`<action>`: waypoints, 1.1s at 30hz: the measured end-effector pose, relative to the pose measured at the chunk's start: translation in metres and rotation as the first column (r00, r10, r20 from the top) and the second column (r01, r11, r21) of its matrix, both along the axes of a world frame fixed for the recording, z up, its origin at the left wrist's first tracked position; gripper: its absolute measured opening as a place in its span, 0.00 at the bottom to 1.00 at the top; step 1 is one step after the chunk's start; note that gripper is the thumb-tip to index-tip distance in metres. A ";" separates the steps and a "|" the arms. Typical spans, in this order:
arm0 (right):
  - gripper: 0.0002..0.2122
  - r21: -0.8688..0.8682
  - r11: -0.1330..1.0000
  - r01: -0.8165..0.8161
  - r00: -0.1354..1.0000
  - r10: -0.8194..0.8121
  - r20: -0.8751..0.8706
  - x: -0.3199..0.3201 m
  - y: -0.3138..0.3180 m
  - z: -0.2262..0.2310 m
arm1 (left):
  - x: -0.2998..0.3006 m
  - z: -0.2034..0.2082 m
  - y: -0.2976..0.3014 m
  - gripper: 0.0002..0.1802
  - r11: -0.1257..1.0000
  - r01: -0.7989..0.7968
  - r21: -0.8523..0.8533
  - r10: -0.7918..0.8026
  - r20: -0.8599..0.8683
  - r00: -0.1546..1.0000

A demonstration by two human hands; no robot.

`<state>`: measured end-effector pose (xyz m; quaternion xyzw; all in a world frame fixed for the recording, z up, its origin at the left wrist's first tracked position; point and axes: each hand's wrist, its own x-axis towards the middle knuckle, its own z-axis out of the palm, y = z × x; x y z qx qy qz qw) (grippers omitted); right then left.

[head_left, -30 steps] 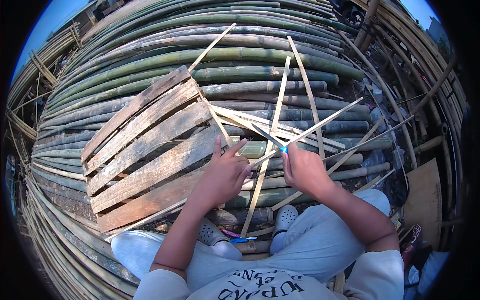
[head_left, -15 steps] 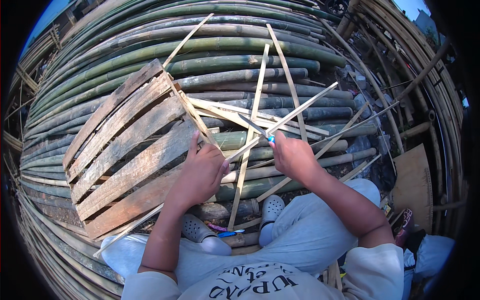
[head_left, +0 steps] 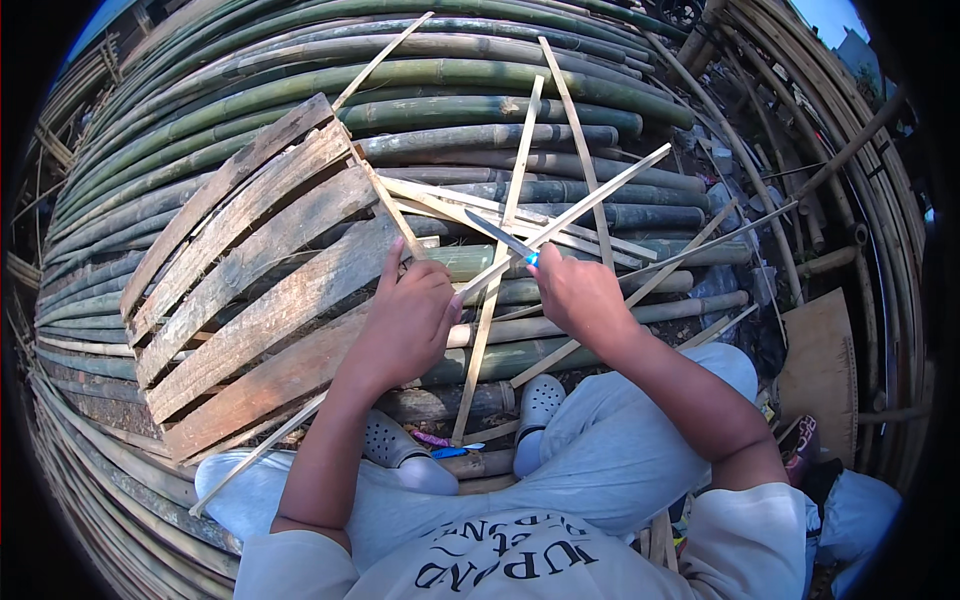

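My right hand [head_left: 582, 300] is closed round the blue handle of a knife [head_left: 497, 233]. The blade points up and left, lying across a pale bamboo strip [head_left: 600, 198] where it passes in front of the right fist. My left hand [head_left: 410, 315] pinches the near end of that strip between thumb and fingers, its index finger stretched towards a slatted wooden panel [head_left: 280, 265]. The strip slants up to the right from there. A thin strip end [head_left: 255, 460] shows left of my left forearm; whether it belongs to the held strip is hidden.
Green and grey bamboo poles [head_left: 470, 105] lie side by side beneath everything. Several loose strips [head_left: 578, 135] cross beyond my hands. My legs [head_left: 640, 410] are bent close by, and a brown board [head_left: 820, 360] leans at the right.
My right hand and the knife have shifted slightly left and up along the strip. The strip's far end sits a little higher and further left; my left hand keeps its pinch.
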<state>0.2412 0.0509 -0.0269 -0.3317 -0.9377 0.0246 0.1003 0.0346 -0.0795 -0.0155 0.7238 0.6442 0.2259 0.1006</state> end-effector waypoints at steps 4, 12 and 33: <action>0.12 0.027 0.999 -0.023 1.000 0.023 -0.016 0.000 0.010 -0.002 | -0.001 0.005 -0.001 0.21 0.999 0.002 -0.036 -0.001 0.018 1.000; 0.11 0.096 0.995 -0.039 0.999 0.042 -0.031 0.004 0.015 -0.007 | -0.001 0.001 -0.001 0.21 1.000 -0.010 -0.028 0.010 0.014 1.000; 0.12 -0.100 0.992 0.075 0.993 -0.065 0.099 -0.026 -0.022 0.014 | -0.003 -0.011 0.001 0.21 0.998 -0.041 0.053 0.040 0.010 0.999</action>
